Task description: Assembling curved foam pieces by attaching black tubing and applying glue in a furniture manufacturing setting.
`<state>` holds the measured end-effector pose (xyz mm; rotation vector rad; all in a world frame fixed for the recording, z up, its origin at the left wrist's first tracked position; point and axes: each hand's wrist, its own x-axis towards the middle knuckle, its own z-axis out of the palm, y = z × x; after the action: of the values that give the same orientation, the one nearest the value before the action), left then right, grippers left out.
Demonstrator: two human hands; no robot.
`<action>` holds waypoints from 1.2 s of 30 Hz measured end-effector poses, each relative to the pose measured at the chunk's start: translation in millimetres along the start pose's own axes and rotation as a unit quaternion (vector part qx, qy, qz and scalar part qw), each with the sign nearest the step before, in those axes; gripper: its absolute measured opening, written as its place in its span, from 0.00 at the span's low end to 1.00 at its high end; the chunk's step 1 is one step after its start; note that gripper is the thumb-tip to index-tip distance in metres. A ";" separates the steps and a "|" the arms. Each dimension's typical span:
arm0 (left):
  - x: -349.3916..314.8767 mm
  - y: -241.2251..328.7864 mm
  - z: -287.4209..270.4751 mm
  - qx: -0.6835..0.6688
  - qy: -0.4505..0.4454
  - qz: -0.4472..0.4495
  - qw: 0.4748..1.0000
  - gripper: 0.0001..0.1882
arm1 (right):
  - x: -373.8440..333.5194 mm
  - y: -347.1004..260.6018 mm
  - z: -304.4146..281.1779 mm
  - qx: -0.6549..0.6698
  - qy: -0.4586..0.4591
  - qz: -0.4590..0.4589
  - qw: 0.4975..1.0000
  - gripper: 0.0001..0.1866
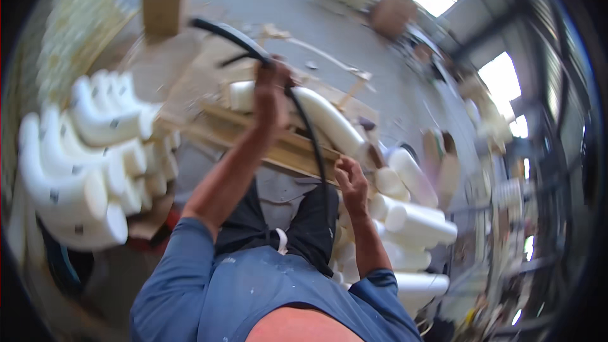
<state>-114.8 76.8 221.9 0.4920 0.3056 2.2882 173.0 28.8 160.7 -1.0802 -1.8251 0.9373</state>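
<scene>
My left hand (pixel 272 98) is closed around a long black tool (pixel 231 35), which has a short dark lever branching off below it. A black hose (pixel 311 133) runs down from this hand toward my lap. Behind the hand, a curved white foam tube (pixel 329 117) lies along a wooden trough (pixel 301 155) in front of me. My right hand (pixel 351 177) is beside the trough's right end, just below the tube's near end. Its fingers are curled, and blur hides whether anything is in them.
Curved white foam pieces (pixel 76 180) are stacked on my left. Several straight white foam cylinders (pixel 421 225) lie on my right. A cardboard box (pixel 163 9) stands at the far left, and a thin wooden frame (pixel 323 50) is beyond the trough.
</scene>
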 end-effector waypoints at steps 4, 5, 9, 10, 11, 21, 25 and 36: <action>34.3 42.3 57.6 0.177 -0.128 0.171 0.961 0.16 | 7.9 -19.0 -41.3 0.133 0.070 0.022 0.988 0.23; 36.9 45.6 69.6 0.217 -0.177 0.201 0.939 0.16 | 4.7 -23.1 -50.8 0.225 0.055 0.076 0.970 0.24; 33.1 26.1 66.7 0.456 -0.344 0.238 0.785 0.10 | -17.2 -29.9 -84.6 0.275 0.085 0.042 0.957 0.28; 24.7 23.3 70.2 0.507 -0.423 0.252 0.708 0.10 | -24.1 -32.5 -92.9 0.306 0.063 -0.003 0.950 0.30; 16.6 19.3 74.3 0.547 -0.496 0.265 0.620 0.10 | -31.0 -35.7 -102.0 0.335 0.042 -0.049 0.940 0.32; -91.1 -42.9 -0.4 0.532 -0.744 0.075 0.398 0.07 | -78.8 -27.6 -44.8 -0.029 -0.216 0.190 0.957 0.35; -104.0 -70.0 -55.8 0.522 -0.765 0.039 0.374 0.08 | -76.8 50.7 16.4 -0.121 -0.056 -0.075 0.988 0.32; -70.9 -81.8 -142.3 0.587 -0.493 0.114 0.632 0.22 | -49.8 130.7 -44.9 -0.107 0.051 0.256 0.959 0.24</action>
<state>-79.9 71.2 46.6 2.3894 1.1713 1.3272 270.7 39.3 51.4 -1.7589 -1.6155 0.9609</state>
